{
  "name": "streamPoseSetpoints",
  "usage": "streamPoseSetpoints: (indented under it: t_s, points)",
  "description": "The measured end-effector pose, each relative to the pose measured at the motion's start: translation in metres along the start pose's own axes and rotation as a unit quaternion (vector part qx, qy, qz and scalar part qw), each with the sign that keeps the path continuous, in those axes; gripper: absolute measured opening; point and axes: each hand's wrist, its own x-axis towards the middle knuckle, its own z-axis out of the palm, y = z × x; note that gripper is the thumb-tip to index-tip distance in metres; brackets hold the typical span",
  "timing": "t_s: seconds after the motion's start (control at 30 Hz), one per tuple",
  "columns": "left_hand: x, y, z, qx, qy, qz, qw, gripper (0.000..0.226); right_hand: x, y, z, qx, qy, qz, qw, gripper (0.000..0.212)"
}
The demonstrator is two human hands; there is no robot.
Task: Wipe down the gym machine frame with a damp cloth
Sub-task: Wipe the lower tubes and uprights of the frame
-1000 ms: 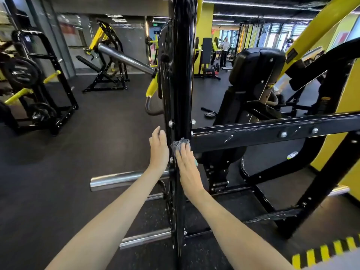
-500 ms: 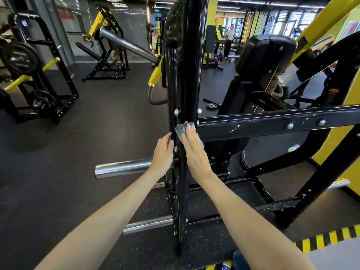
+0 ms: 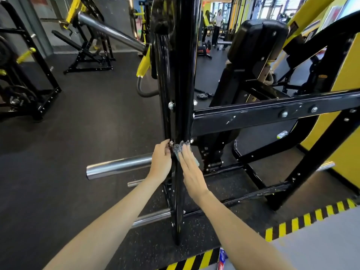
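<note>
Two bare hands are seen at the centre of the head view, set either side of the black upright post (image 3: 176, 94) of the machine frame. A grey cloth (image 3: 180, 148) is pressed flat against the post under the extended fingers of the right hand (image 3: 191, 170), its grip spread rather than pinching, so that broad contact is kept for wiping. The left hand (image 3: 160, 162) is laid open against the post's left face, apparently as a brace.
</note>
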Motion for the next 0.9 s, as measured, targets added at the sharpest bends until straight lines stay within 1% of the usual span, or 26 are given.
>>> streamPoseSetpoints:
  t_s: [0.03,0.07,0.1,0.13,0.2,0.23,0.3,0.33,0.37,0.4,0.47,0.53,0.57,0.6,0.7,0.77,0.9]
  points:
    - [-0.002,-0.002,0.000,0.004,-0.002,0.006,1.000,0.039,-0.005,0.000,0.006,-0.057,0.008,-0.026,0.998,0.073]
    - [-0.003,-0.006,-0.001,0.002,-0.003,0.010,1.000,0.040,-0.004,0.002,0.005,-0.092,0.017,-0.045,0.995,0.073]
    - [-0.005,-0.008,-0.003,-0.002,-0.005,0.005,1.000,0.040,0.001,0.004,0.004,-0.095,0.045,-0.053,0.993,0.071]
    - [-0.006,-0.010,-0.004,-0.008,-0.002,0.001,1.000,0.040,0.008,0.003,0.002,-0.098,0.074,-0.039,0.992,0.067]
    - [-0.008,-0.012,-0.005,-0.012,0.007,-0.006,1.000,0.040,0.018,-0.001,-0.003,-0.112,0.096,0.036,0.988,0.059]
    - [-0.009,-0.013,-0.004,-0.010,0.007,-0.007,1.000,0.040,0.015,-0.002,-0.001,-0.078,0.091,0.081,0.989,0.057]
    - [-0.011,-0.019,0.001,-0.001,-0.007,-0.001,1.000,0.040,-0.009,-0.010,0.010,-0.022,0.080,0.137,0.987,0.063]
    - [-0.012,-0.022,0.003,0.004,-0.012,0.009,1.000,0.040,-0.021,-0.013,0.014,0.014,0.073,0.127,0.989,0.067]
    - [-0.012,-0.023,0.004,0.012,-0.013,0.019,1.000,0.040,-0.028,-0.015,0.018,0.037,0.067,0.097,0.992,0.068]
    - [-0.011,-0.025,0.006,0.019,-0.007,0.032,0.999,0.040,-0.026,-0.019,0.017,0.073,0.075,0.102,0.989,0.067]
    - [-0.009,-0.025,0.007,0.034,0.000,0.051,0.998,0.041,-0.003,-0.025,0.013,0.112,0.133,0.142,0.974,0.059]
    - [-0.010,-0.022,0.009,0.031,0.006,0.059,0.998,0.042,0.023,-0.027,0.004,0.137,0.190,0.203,0.951,0.052]
    - [-0.011,-0.021,0.011,0.023,0.012,0.058,0.998,0.043,0.029,-0.024,0.003,0.140,0.212,0.207,0.945,0.046]
    - [-0.013,-0.019,0.011,0.012,0.020,0.057,0.998,0.044,0.029,-0.021,0.005,0.142,0.216,0.212,0.942,0.041]
    - [-0.013,-0.021,0.017,0.005,0.053,0.052,0.997,0.046,0.013,-0.007,0.017,0.166,0.177,0.251,0.937,0.032]
    - [-0.012,-0.022,0.024,0.013,0.084,0.051,0.995,0.048,0.013,-0.002,0.011,0.180,0.176,0.249,0.935,0.029]
    - [-0.012,-0.011,0.042,-0.002,0.178,0.044,0.983,0.051,0.036,-0.005,-0.017,0.213,0.199,0.175,0.940,0.021]
